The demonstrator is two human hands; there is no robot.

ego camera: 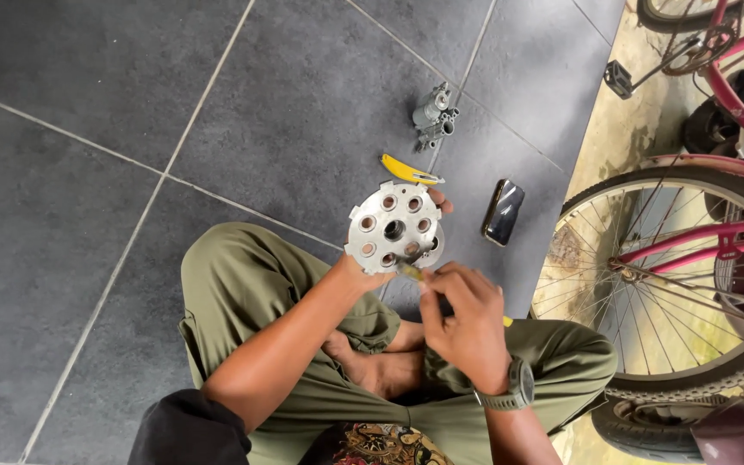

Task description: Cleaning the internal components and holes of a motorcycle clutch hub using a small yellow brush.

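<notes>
Both hands (pixel 415 284) on holed metal disc (pixel 393 228), open tile floor (pixel 88 172) leftward.

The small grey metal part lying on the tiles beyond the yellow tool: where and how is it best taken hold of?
Probably across the main cylindrical body of the grey metal part, coming straight down from above with the fingers on its two long sides. It lies on the tiled floor with clear space all round, and its short tubes stick out at one end, so the plain barrel looks the steadier hold.

Round silver metal plate (pixel 393 228) with holes (face up) above crossed legs.
</notes>
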